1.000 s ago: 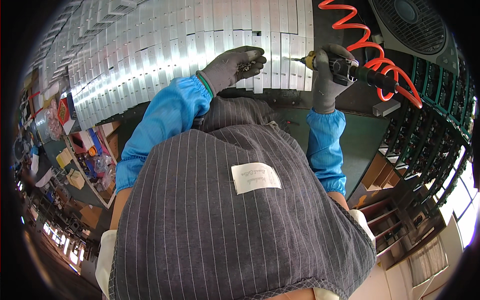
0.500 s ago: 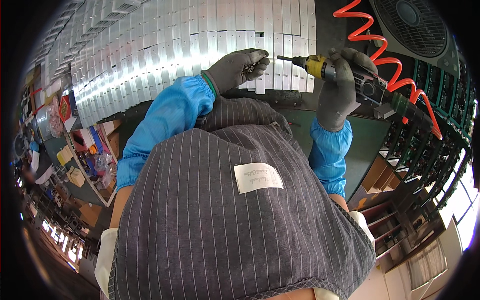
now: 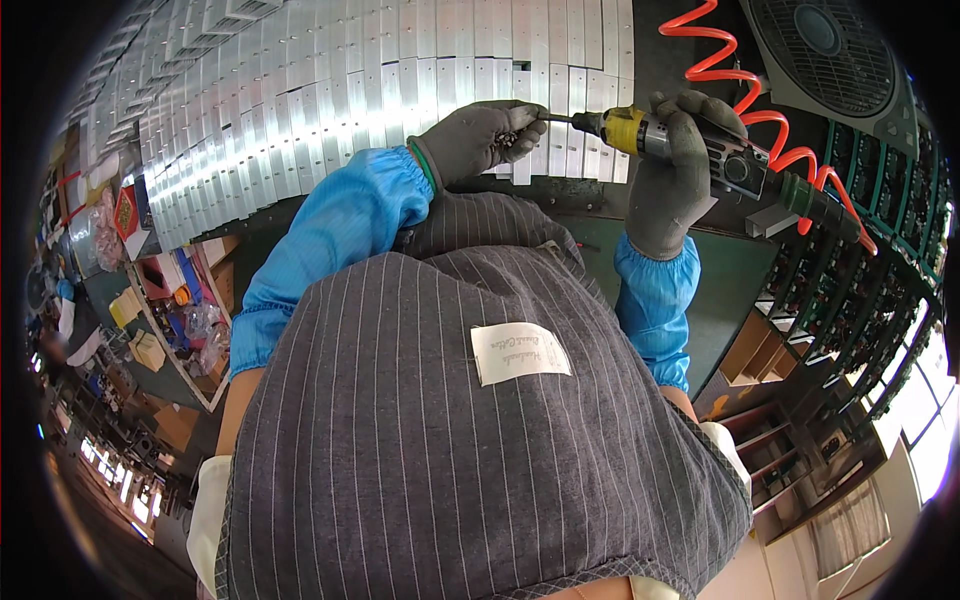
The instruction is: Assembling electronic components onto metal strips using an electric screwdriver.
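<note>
My left hand (image 3: pixel 468 145), in a grey glove, is closed around a cluster of small metal screws (image 3: pixel 506 138). Its thumb and forefinger meet the bit tip of a power screwdriver (image 3: pixel 624 130) with a yellow collar. Whether a screw sits on that tip is too small to tell. My right hand (image 3: pixel 672 185), gloved too, grips the screwdriver's body and holds it level, bit pointing left. Beneath both hands lie rows of silvery metal bars (image 3: pixel 430 95) set side by side, with small holes and pins along them.
A red coiled air hose (image 3: pixel 735 75) hangs at the right, beside the tool. A fan (image 3: pixel 822 45) stands at the far right, above racks of dark parts (image 3: pixel 860 190). Boxes and plastic bags (image 3: pixel 200 325) fill a shelf at the left.
The screwdriver has shifted a little left, and its bit now reaches my left fingertips, where a gap was before. My left hand has moved slightly right.
</note>
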### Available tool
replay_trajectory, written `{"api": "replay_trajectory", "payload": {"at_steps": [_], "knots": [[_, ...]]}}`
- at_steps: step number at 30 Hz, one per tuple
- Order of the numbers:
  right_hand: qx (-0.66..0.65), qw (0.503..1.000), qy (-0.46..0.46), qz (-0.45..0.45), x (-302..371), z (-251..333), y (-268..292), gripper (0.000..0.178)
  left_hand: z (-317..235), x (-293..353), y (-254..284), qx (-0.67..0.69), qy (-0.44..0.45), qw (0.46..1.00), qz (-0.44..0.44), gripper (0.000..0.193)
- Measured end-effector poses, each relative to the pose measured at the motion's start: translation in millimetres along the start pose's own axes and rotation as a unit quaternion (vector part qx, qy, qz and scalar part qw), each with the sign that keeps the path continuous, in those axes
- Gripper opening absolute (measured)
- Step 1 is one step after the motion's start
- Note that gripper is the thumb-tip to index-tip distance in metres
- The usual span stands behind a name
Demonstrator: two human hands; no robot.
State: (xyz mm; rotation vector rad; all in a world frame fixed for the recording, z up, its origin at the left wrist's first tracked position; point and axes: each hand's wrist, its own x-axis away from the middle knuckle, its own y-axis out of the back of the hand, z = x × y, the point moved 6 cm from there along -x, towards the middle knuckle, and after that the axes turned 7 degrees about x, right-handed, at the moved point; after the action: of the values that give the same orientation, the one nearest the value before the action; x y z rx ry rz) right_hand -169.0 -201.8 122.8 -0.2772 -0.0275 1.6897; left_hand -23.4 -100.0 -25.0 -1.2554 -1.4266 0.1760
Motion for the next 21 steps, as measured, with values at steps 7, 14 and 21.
{"api": "replay_trajectory", "payload": {"at_steps": [7, 14, 21], "knots": [[0.020, 1.000, 0.009, -0.010, 2.3, -0.2, 5.3, 0.014, 1.8, 0.9, 2.7, -0.031, -0.004, 0.999, 0.011, 0.032], [-0.040, 0.998, -0.041, -0.035, 0.9, -11.4, 12.7, 0.021, 1.5, -1.6, 2.8, -0.045, -0.013, 0.999, 0.025, 0.034], [0.091, 0.996, 0.014, -0.017, -3.1, -37.0, 19.0, 0.024, 1.2, -1.9, 10.7, 0.091, 0.013, 0.996, 0.003, 0.032]]}}
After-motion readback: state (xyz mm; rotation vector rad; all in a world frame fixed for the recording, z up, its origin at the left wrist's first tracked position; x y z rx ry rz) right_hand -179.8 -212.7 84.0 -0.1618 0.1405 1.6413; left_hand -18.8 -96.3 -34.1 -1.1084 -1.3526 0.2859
